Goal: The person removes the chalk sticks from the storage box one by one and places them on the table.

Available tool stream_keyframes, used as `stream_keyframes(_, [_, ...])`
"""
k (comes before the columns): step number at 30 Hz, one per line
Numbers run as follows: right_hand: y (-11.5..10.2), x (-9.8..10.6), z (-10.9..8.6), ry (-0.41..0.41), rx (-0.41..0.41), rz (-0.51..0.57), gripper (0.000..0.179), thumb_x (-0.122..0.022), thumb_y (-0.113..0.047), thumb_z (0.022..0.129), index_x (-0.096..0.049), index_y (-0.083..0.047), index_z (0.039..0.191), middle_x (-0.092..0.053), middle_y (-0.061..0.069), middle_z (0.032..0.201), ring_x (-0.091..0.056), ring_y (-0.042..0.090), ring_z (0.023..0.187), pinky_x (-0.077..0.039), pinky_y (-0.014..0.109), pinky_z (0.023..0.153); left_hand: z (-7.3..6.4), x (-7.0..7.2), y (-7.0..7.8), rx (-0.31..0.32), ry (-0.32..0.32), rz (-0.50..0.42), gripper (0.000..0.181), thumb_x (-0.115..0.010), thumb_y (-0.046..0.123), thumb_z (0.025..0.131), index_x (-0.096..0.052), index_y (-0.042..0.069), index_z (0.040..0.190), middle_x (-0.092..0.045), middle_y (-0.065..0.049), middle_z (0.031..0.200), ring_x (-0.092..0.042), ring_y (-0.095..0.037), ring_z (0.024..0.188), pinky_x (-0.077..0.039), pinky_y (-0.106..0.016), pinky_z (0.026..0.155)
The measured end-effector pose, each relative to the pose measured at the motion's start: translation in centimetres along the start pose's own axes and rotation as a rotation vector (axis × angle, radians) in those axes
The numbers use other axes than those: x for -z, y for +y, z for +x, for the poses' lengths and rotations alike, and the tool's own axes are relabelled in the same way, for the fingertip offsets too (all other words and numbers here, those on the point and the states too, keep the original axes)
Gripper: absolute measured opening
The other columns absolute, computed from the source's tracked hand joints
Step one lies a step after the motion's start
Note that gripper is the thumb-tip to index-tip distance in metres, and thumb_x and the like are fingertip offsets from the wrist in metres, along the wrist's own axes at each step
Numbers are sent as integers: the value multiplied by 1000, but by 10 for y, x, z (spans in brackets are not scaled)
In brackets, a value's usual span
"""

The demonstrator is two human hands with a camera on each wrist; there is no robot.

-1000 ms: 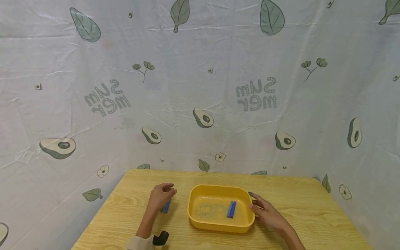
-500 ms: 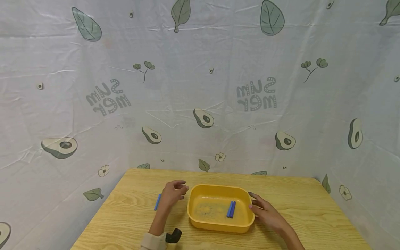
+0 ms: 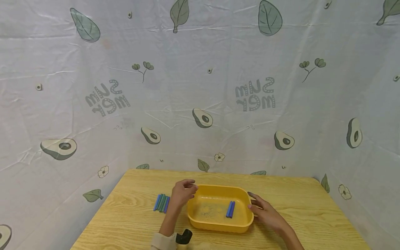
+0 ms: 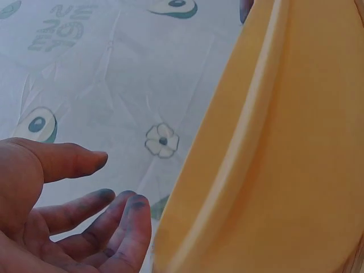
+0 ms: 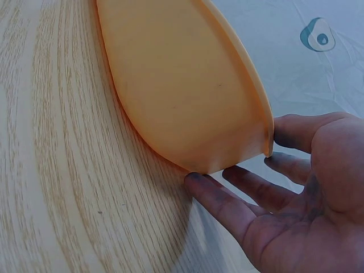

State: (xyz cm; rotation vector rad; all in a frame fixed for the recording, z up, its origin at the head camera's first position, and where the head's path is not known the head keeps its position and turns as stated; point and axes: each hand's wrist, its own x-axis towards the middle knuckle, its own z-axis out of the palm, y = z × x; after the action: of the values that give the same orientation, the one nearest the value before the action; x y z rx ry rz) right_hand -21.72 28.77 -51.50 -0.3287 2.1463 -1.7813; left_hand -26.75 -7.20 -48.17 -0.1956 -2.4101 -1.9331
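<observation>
My left hand [image 3: 183, 194] is at the left rim of a yellow rectangular tray [image 3: 218, 227]. Its fingers are loosely bent, and the left wrist view shows nothing between thumb and fingers of that hand [image 4: 94, 205]. My right hand [image 3: 265, 213] touches the tray's right end. In the right wrist view, the thumb of the right hand [image 5: 318, 187] meets the rim while its extended fingers lie against the outer end wall. Two slim blue sticks [image 3: 230, 209] lie side by side inside the tray. Left of the tray, several blue and green sticks [image 3: 161, 203] lie in a row.
The wooden table [image 3: 125, 225] bears the tray and sticks. Dark smudges [image 3: 207, 210] mark the tray's floor. A black device [image 3: 184, 236] is on my left wrist. A pale printed sheet [image 3: 175, 152] hangs behind and along both sides of the table.
My left hand has moved right, from above the row of sticks to the tray's left rim, uncovering the row. The right hand and the two sticks in the tray stay in place.
</observation>
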Motion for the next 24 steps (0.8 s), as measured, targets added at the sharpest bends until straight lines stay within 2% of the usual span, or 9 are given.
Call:
stream_keyframes(6, [-1,0,0,5,-1,1,77,-49,-24,116,-3,9,169,-21,51,162,-54,57,140,-60,53,104,0,-13,4,-25,-33,-18,41,-75,15,99,-70,-7,133,-74,-23,112,-75,-46,102,-68,-39,80])
stream_keyframes(12, [1,-1,0,5,1,1,77,-49,-23,116,-3,9,169,-21,51,162,-53,57,141,-60,53,104,-2,-27,7,-9,-54,-35,41,-77,14,98,-70,-6,133,-76,-21,111,-76,-37,97,-67,-40,79])
stream_keyframes(20, [2,-1,1,-2,-2,10,77,-48,-23,116,-1,7,169,-20,50,163,-53,57,141,-60,53,104,-6,-42,10,-14,-86,-60,42,-76,13,98,-69,-7,135,-76,-22,113,-75,-42,101,-67,-45,81])
stream_keyframes(24, [2,-2,1,2,-2,1,77,-49,-24,116,-2,8,169,-20,50,163,-53,57,141,-60,53,104,-5,-51,12,-1,-90,-73,41,-77,12,98,-69,-7,134,-77,-21,112,-75,-41,100,-67,-43,79])
